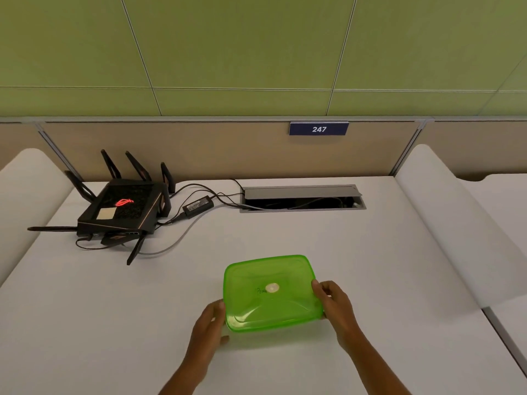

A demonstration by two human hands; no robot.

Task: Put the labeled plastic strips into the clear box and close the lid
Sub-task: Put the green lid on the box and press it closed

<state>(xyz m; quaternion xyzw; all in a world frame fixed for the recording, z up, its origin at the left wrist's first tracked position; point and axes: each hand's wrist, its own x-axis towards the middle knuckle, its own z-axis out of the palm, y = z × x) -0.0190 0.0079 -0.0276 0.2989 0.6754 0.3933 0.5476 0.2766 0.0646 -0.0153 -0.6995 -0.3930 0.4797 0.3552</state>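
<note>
A translucent bright-green lid (271, 292) with a small white disc at its centre sits on a pale grey tabletop (370, 252), near a black router (122, 206) glowing with a red emblem, beneath a navy sign (318, 129) numbered in white and olive-green wall panels (242, 47).

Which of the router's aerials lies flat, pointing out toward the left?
The long aerial at the router's front-left corner lies level along the table; the others stand up or slant.

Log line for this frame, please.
left hand and right hand grip box sides | green lid on | strips not visible
</note>
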